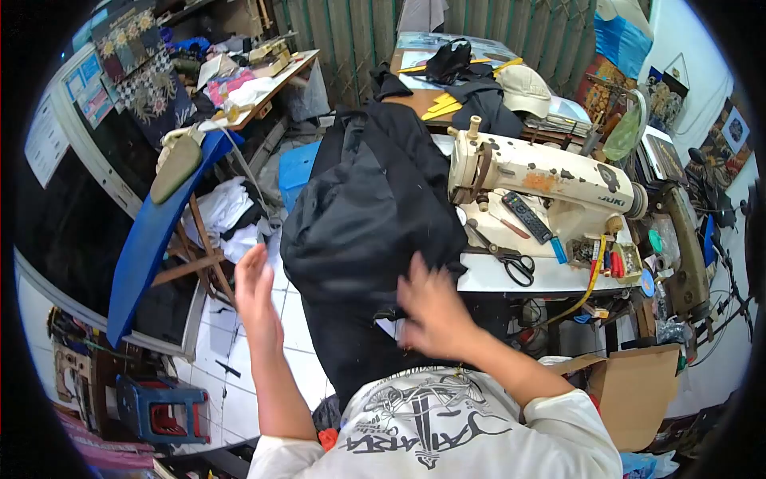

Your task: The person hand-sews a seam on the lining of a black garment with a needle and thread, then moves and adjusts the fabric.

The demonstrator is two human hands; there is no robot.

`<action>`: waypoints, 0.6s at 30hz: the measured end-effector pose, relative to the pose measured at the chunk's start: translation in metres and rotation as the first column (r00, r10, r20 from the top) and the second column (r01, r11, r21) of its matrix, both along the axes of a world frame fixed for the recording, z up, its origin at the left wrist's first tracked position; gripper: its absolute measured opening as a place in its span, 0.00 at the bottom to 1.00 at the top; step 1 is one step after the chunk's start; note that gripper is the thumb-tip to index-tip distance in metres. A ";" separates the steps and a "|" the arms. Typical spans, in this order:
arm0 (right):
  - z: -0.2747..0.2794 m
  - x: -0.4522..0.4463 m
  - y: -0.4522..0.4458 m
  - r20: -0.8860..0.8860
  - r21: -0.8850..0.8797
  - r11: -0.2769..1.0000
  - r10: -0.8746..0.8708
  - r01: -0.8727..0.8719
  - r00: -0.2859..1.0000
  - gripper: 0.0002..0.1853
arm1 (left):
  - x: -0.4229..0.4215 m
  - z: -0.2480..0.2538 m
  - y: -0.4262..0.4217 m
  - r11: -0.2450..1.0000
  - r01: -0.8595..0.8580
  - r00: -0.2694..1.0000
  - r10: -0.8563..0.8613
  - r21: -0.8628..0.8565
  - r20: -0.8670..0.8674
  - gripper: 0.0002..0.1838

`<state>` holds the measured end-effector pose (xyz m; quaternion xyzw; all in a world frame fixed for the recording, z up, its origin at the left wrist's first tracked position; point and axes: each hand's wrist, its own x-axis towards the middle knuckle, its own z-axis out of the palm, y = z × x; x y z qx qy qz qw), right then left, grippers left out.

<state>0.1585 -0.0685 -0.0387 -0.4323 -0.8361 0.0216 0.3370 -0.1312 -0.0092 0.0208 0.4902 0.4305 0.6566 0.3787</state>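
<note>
A large black garment (367, 199) lies bunched over the lap and the left end of the sewing table. My left hand (257, 291) is raised to the left of the garment, fingers apart, holding nothing. Over the garment's lower right part is my right hand (431, 307), blurred by motion; its fingers are smeared and any grip cannot be made out. A small white piece (389, 327) shows beside its fingertips. The cream sewing machine (542, 168) stands right of the garment, with black-handled scissors (511, 259) and a black remote (527, 217) on the table before it.
A blue ironing board (163, 231) with an iron-like object on it stands at the left. Yellow measuring tape (592, 279) hangs off the table's right front. An open cardboard box (638, 391) is at the lower right, a blue stool (159, 407) at the lower left.
</note>
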 end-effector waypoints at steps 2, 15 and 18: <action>-0.016 0.012 -0.034 -0.180 -0.234 0.906 0.316 -0.353 0.931 0.19 | -0.015 0.029 -0.042 0.926 0.205 0.932 -0.085 0.318 -0.353 0.27; 0.027 0.057 -0.048 -0.513 -0.262 0.958 -0.238 0.114 0.825 0.08 | -0.004 0.108 -0.120 0.146 0.946 -0.154 -0.584 -0.290 -0.797 0.18; 0.023 0.056 -0.042 -0.487 -0.234 0.961 -0.246 0.146 0.838 0.07 | 0.006 0.141 -0.122 -0.082 0.978 -0.199 -0.620 -0.190 -0.759 0.23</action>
